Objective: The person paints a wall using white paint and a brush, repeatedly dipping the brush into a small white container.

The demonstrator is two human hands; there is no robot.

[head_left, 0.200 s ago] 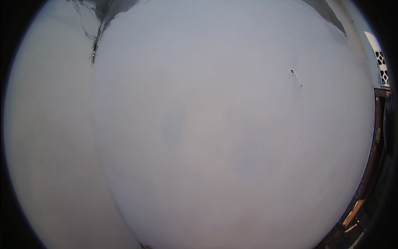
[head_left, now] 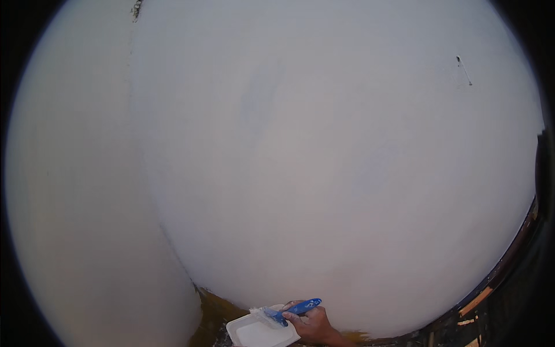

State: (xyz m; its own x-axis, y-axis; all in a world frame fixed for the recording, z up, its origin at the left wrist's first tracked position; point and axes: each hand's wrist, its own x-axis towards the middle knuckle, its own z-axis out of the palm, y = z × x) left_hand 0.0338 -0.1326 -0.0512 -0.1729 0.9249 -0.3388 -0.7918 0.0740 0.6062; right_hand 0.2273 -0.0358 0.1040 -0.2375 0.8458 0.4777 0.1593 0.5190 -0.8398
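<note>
At the lower edge, my right hand [head_left: 314, 327] is closed round the blue handle of a paintbrush [head_left: 310, 304]. The brush's whitish bristles point left, over the far rim of a white plastic container [head_left: 232, 333]. White paint [head_left: 261, 333] lies inside the container. Whether the bristles touch the paint I cannot tell. My left hand is not in the picture, and the container's near part is cut off by the lower edge.
A broad whitish wall [head_left: 324, 173] fills most of the view, meeting another wall [head_left: 87, 191] in a corner at left. A small mark with a thin line [head_left: 464, 70] sits upper right. Brownish floor [head_left: 211, 312] shows below; wood pieces [head_left: 477, 301] lie lower right.
The view has tilted downward, so the wall's marks sit higher and the dark patches at the top are gone. My right hand, the paintbrush and the container have come into view below.
</note>
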